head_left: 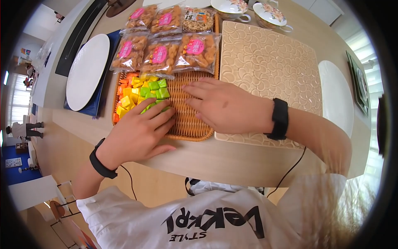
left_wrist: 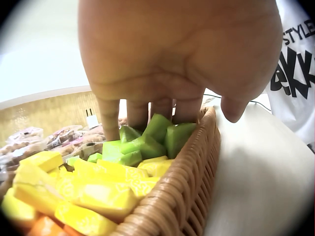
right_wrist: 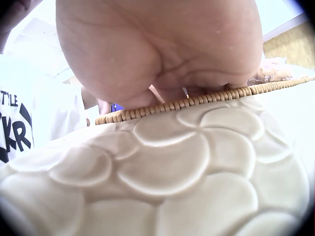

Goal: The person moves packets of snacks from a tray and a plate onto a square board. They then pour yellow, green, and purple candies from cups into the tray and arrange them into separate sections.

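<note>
A wicker basket [head_left: 188, 124] holds orange, yellow [head_left: 126, 101] and green wrapped candies [head_left: 158, 89] at its left, with bagged snacks [head_left: 159, 54] behind them. The left hand [head_left: 139, 135] lies over the near green candies, fingers extended and touching them; its thumb is outside the near rim. In the left wrist view the fingers of that hand [left_wrist: 177, 54] reach down at the green candies [left_wrist: 157, 130]. The right hand [head_left: 228, 103] reaches over the right rim, fingers extended above the bare weave. In the right wrist view its palm [right_wrist: 162, 49] is over the rim [right_wrist: 192, 101]; the fingertips are hidden.
A beige patterned board [head_left: 269, 62] lies right of the basket, with a white oval plate [head_left: 338, 97] beyond. Another white plate [head_left: 88, 72] rests on a dark blue item at left. Two floral cups [head_left: 230, 8] stand at the back right. Cables hang by the near table edge.
</note>
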A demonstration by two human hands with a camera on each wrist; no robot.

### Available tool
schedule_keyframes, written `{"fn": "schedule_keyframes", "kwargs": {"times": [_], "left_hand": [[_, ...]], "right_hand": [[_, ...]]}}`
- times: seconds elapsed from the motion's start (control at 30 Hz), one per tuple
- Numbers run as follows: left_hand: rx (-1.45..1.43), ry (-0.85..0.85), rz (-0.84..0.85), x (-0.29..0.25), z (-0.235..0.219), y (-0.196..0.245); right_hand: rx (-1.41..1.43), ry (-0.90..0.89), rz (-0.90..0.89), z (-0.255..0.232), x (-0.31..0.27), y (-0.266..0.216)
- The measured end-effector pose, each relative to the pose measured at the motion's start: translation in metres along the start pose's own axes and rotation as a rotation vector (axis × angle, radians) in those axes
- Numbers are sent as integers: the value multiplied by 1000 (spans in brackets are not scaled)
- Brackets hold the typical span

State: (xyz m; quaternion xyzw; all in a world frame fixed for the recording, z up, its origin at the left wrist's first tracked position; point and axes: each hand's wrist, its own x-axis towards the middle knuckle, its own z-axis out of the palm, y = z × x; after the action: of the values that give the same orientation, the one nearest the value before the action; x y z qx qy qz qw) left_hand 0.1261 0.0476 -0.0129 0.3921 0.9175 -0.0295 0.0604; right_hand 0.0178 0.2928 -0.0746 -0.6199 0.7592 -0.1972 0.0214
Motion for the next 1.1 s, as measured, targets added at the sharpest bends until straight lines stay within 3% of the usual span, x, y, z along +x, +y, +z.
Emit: {"fn": "schedule_keyframes", "kwargs": {"times": [0.13, 0.27, 0.4, 0.47, 0.53, 0.6, 0.67, 0.73, 0.8, 0.9, 0.93, 1.0, 1.1], "left_hand": [[-12, -25, 7, 5, -4, 0], [-6, 57, 70, 5, 4, -2], [-3, 89, 116, 1, 7, -4], [11, 109, 116, 2, 6, -2], [-4, 71, 94, 1, 6, -3], [-16, 79, 102, 2, 4, -4], [-26, 76, 114, 5, 3, -5], [-24, 82, 139, 8, 1, -5], [-35, 104, 139, 11, -3, -5], [-63, 130, 130, 13, -10, -5], [-79, 134, 122, 12, -12, -6], [-75, 119, 94, 8, -14, -10], [-83, 113, 11, -8, -16, -13]], "right_hand": [[3, -9, -6, -1, 0, 0], [62, -18, -31, -7, 0, -1], [214, 0, 76, -24, -9, -2], [308, 363, 60, -39, -10, -1], [340, 340, 302, -85, -20, 15], [124, 445, 526, -118, -29, 52], [-60, 534, 607, -142, -46, 112], [-18, 680, 856, -154, -64, 176], [-67, 672, 1045, -165, -75, 217], [-189, 625, 1053, -169, -79, 254], [-184, 630, 1045, -172, -75, 260], [119, 451, 1228, -173, -63, 273], [323, 390, 1220, -162, -60, 300]]}}
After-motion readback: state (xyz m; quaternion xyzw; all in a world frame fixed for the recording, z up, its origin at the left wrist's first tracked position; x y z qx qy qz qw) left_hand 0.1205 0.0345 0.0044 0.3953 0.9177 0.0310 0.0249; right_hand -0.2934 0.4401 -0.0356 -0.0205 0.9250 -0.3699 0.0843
